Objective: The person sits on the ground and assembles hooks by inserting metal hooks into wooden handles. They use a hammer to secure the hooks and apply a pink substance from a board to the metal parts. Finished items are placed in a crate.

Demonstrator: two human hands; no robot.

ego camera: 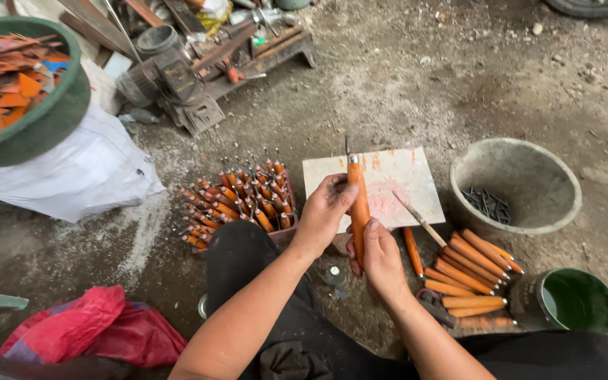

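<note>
Both my hands hold one orange wooden handle upright over a pale flat board. A short metal tang sticks out of its top. My left hand pinches the handle near the top. My right hand grips its lower end. To the left lies a stack of several finished handles with metal spikes. To the right lies a loose pile of plain orange handles, with a thin stick tool beside them.
A grey bowl holding dark metal spikes sits at right, a green can below it. A green basin of orange scraps rests on a white sack at left. Red cloth lies near my knee. Machinery clutter fills the back.
</note>
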